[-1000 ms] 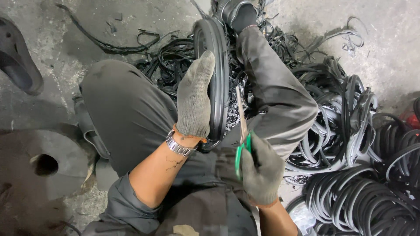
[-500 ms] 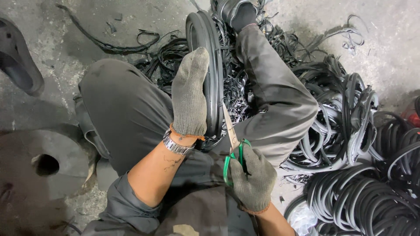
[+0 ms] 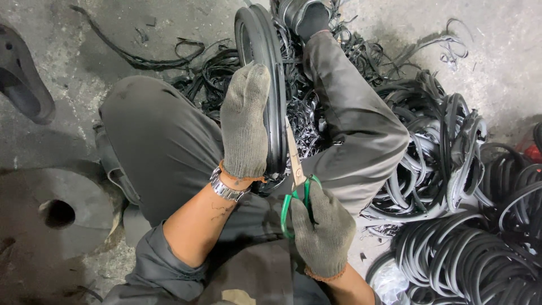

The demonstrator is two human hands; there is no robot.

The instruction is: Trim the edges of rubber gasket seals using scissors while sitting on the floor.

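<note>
Scissors (image 3: 294,169) are now sliding higher along the black rubber ring (image 3: 270,73) that the gloved left hand (image 3: 244,121) is gripping, the right hand (image 3: 323,231) clenching their green handles, trimming its edge.

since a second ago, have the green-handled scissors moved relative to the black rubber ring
Yes. The green-handled scissors in the right hand have slid left, closer to the black rubber ring held by the left hand.

Floor (image 3: 141,34): bare grey concrete, stained and gritty. Black rubber trimmings (image 3: 141,59) lie scattered across it. Heaps of black rubber rings (image 3: 463,260) sit at right. A round grey disc with a centre hole (image 3: 56,212) rests at left. Lighting even.
</note>
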